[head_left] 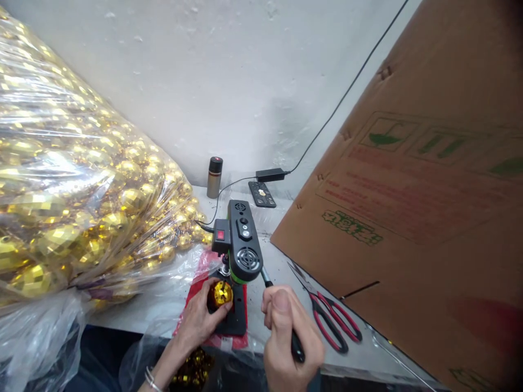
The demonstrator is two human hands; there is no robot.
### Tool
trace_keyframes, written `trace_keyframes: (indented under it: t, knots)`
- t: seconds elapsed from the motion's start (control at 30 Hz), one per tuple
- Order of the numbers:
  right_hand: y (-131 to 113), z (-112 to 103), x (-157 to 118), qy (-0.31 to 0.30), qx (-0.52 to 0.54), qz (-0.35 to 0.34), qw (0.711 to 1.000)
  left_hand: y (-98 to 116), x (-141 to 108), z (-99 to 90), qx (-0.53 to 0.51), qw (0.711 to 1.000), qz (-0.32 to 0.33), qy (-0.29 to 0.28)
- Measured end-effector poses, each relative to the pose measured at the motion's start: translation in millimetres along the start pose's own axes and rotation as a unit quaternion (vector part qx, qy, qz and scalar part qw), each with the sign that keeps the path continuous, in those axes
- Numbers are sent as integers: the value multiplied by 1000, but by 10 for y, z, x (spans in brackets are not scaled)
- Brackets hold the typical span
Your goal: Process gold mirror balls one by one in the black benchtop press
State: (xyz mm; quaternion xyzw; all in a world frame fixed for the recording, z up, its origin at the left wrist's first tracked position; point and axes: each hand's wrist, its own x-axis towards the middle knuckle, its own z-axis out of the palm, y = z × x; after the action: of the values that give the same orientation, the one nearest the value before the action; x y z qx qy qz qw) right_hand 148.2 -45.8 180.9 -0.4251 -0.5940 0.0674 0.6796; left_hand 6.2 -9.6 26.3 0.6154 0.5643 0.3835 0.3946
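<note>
My left hand (200, 316) has its thumb and fingers curled round a shiny gold faceted ball (223, 293), held low over the black base (235, 322) of a small bench drill press. Above and just behind the ball is the press's black head (245, 239), with round vents and a red switch (220, 234) on its left side. My right hand (290, 337) is closed round the black-gripped lever (297, 348) that comes off the right of the head. The tool tip under the head is hidden from me.
A big clear bag of gold balls (81, 207) fills the left. Scissors (330, 318) with red and black handles lie right of the press, beside a large cardboard box (408, 207). At the back stand a flask (214, 177), a power adapter (270, 174) and a phone (261, 194).
</note>
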Motion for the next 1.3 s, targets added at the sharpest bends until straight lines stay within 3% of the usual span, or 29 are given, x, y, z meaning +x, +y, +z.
trace_keyframes:
  t: [0.17,0.33,0.53,0.73,0.87,1.1,1.3]
  knots:
    - [19,-13,-56,0,2,-6,1000,-45,-19,5,71,994,87,10]
    - [43,-14,-84,-6,3,-6,1000,-112,-32,-13,86,988,125,-25]
    - [36,-18,-82,-2,-6,-8,1000,31,11,-20,125,989,79,-30]
    - [43,-50,-90,-21,-13,-17,1000,201,85,142,160,984,77,-15]
    - [32,-40,-88,-18,-18,-21,999,156,129,211,154,983,93,30]
    - [55,37,-133,43,-11,-40,998,48,160,224,113,989,92,8]
    - [168,89,-354,60,-70,-28,995,50,153,248,103,991,83,7]
